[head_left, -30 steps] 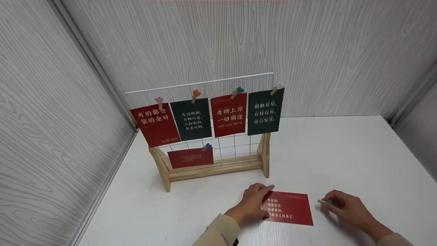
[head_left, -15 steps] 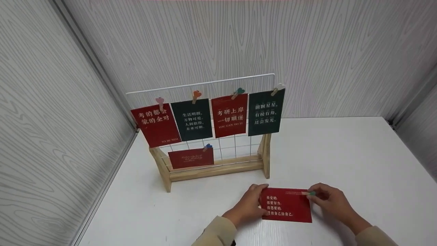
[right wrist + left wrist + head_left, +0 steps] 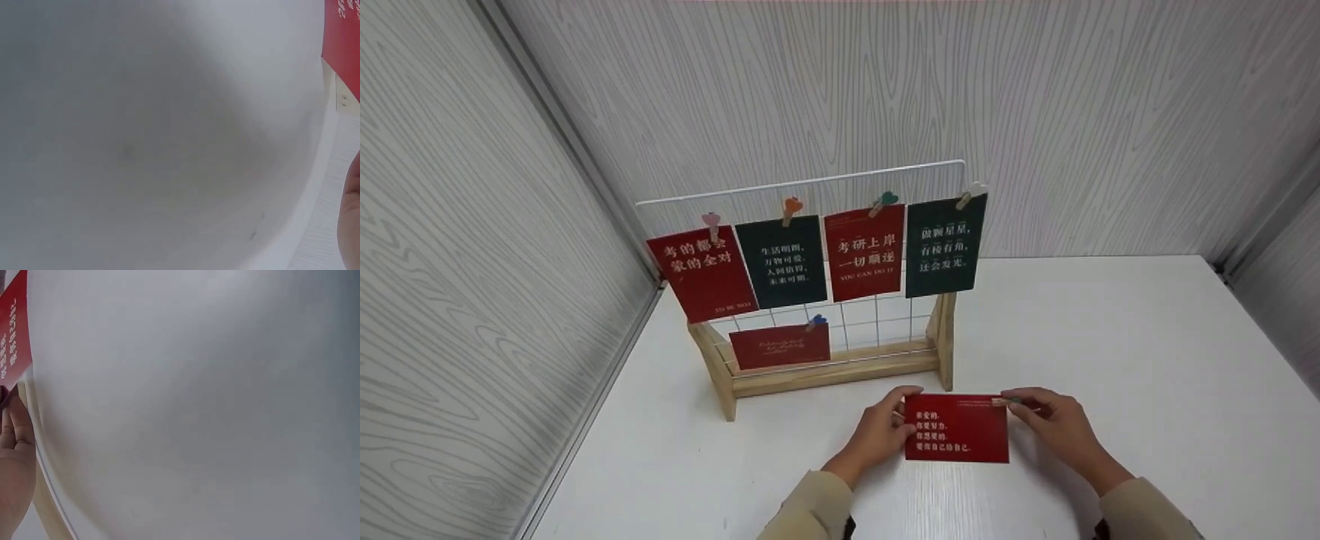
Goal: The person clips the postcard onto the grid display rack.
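Note:
A red card (image 3: 956,431) with white lettering is held up toward the head camera, in front of the rack. My left hand (image 3: 879,426) grips its left edge, thumb in front and fingers behind. At the card's top right corner my right hand (image 3: 1054,418) pinches a small wooden clothespin (image 3: 1001,402) with a green end, which overlaps the corner. In the left wrist view the card (image 3: 14,326) and my left hand (image 3: 16,461) show at the left edge. The right wrist view catches a piece of the card (image 3: 344,45) and part of my right hand (image 3: 350,219).
Behind the hands stands a wire grid rack (image 3: 859,330) on a wooden base (image 3: 840,370). Several red and green cards hang along its top from heart clothespins, and a small red card (image 3: 780,347) hangs below. The white table (image 3: 1110,330) meets grey wood-grain walls (image 3: 780,82).
My right hand has brought the clothespin left onto the card's corner. Both hands have then raised the card and moved it left, toward the rack.

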Available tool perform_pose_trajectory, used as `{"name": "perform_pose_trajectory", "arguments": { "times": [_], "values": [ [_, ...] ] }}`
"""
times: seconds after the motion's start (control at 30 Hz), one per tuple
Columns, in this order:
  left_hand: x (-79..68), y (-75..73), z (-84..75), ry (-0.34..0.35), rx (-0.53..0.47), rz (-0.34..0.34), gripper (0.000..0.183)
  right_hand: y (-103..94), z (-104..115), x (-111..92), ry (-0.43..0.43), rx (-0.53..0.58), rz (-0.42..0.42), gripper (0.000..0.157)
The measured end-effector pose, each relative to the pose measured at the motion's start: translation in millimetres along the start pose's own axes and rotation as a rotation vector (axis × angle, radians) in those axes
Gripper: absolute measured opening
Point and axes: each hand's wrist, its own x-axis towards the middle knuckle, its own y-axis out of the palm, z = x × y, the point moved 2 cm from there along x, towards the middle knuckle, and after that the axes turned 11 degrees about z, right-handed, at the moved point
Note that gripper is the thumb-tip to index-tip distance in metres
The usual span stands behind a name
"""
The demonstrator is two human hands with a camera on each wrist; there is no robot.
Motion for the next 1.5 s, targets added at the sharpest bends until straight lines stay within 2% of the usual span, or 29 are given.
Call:
{"name": "perform_pose_trajectory", "arguments": {
  "times": [0.23,0.37,0.43,0.6,0.67,0.87,1.0,1.23,1.5],
  "values": [
    [-7.1,-19.6,6.7,-0.013,-0.035,-0.097,0.055,10.9,7.7,10.7,-0.015,0.042,-0.029,0.025],
    [-10.5,-30.8,9.0,-0.02,-0.041,-0.158,0.053,14.3,32.9,14.2,-0.024,0.059,-0.043,0.022],
    [-12.7,-36.7,9.1,-0.011,-0.04,-0.181,0.053,16.6,36.8,18.8,-0.018,0.075,-0.04,0.02],
    [-18.2,-50.9,9.1,0.007,-0.024,-0.229,0.055,22.4,29.1,35.8,-0.005,0.157,-0.027,0.021],
    [-19.4,-56.3,8.7,0.002,-0.015,-0.247,0.055,23.8,34.4,41.4,-0.015,0.175,-0.025,0.021],
    [-18.8,-72.6,4.4,-0.032,0.023,-0.277,0.054,27.0,54.1,59.7,-0.071,0.127,-0.024,0.018],
    [-15.7,-81.2,-0.6,-0.025,0.051,-0.308,0.053,27.1,67.9,72.2,-0.098,0.07,-0.042,0.02],
    [-9.3,-90.8,-8.3,-0.01,0.089,-0.367,0.053,27.5,85.0,89.3,-0.117,0.009,-0.118,0.021],
    [-2.7,-96.8,-13.4,-0.01,0.122,-0.407,0.052,27.4,98.7,101.3,-0.099,-0.09,-0.217,0.017]
  ]
}}
